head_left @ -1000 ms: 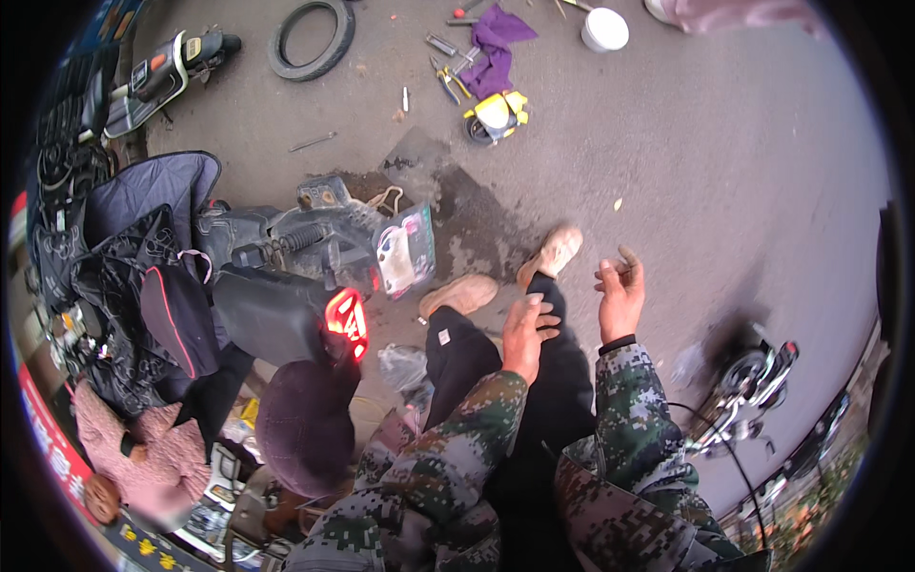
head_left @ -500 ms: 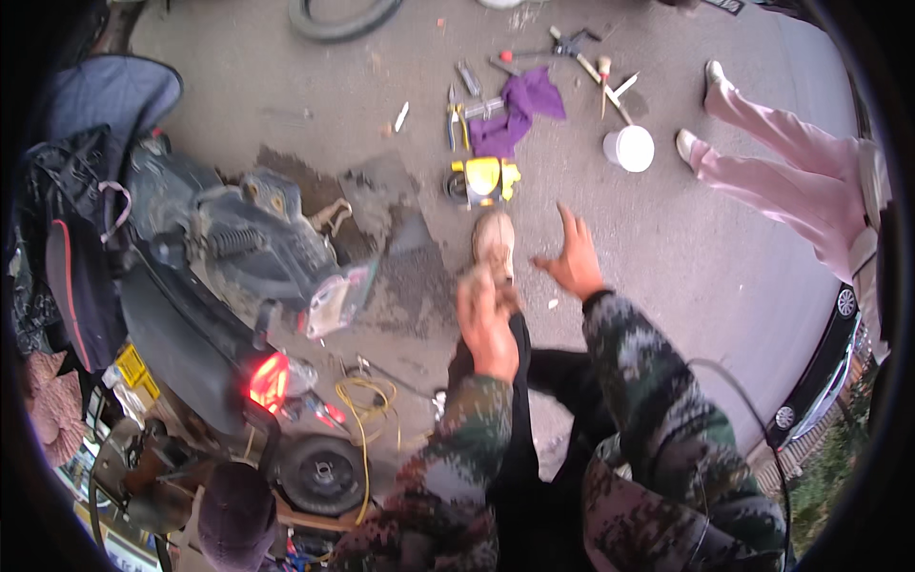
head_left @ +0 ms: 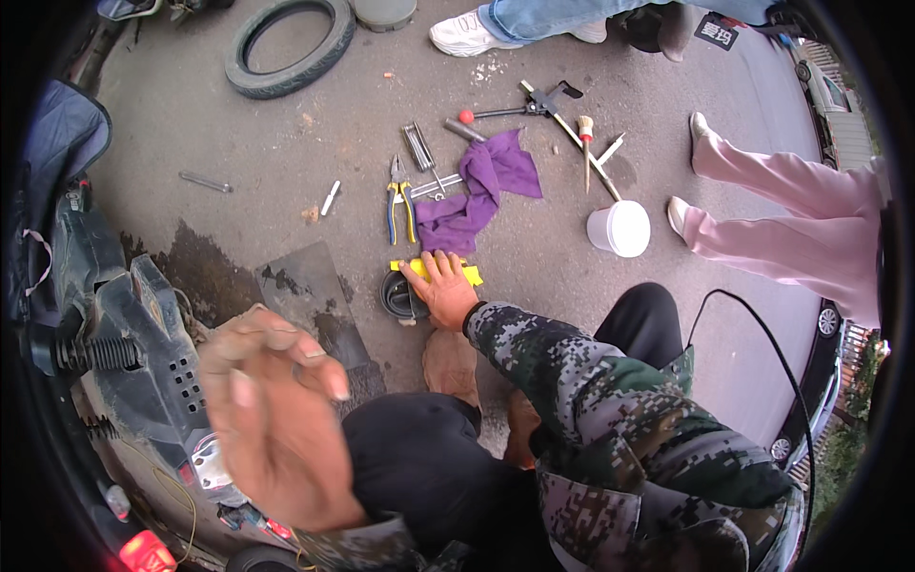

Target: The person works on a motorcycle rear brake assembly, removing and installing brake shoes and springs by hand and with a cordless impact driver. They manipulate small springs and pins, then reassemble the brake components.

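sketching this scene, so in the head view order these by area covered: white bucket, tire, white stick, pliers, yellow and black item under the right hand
1. Tire
2. White bucket
3. Pliers
4. White stick
Unranked: yellow and black item, partly hidden by the right hand.

The yellow-and-black device (head_left: 400,296) looks plastic, the rag (head_left: 484,183) matt cloth.
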A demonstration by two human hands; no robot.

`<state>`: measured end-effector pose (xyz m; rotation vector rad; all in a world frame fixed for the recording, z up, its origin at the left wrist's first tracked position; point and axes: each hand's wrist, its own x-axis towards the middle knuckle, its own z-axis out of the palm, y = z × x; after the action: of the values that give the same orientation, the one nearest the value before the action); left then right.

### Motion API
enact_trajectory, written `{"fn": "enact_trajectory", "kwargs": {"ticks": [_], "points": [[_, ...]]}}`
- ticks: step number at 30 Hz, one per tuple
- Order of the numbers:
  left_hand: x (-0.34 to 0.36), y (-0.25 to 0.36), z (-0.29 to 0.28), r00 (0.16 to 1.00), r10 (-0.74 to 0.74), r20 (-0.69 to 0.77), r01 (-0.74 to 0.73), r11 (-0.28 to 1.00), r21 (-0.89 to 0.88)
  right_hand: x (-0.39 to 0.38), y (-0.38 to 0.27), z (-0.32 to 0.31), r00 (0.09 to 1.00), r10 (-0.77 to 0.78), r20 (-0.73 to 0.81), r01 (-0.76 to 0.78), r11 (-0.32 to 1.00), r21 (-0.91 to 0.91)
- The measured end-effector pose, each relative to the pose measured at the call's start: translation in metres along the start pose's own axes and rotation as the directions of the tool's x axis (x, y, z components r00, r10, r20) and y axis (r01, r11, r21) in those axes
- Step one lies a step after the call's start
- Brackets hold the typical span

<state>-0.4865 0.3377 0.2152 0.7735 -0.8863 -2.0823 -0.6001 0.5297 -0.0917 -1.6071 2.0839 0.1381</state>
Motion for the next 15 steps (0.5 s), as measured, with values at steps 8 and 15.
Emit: {"fn": "enact_trajectory", "kwargs": {"ticks": [8, 15], "points": [[0.03, -0.193, -0.131, 0.934, -0.348, -0.079, 0.353, 0.868, 0.35, -0.046, 0.073, -0.014, 0.978, 0.006, -0.208, 0.056, 0.954, 0.293], [-0.03, -0.287, -0.124, 0.858, -0.493, -0.141, 0.513, 0.819, 0.256, -0.098, 0.225, -0.059, 0.857, 0.309, 0.413, -0.403, 0.901, 0.16]]}}
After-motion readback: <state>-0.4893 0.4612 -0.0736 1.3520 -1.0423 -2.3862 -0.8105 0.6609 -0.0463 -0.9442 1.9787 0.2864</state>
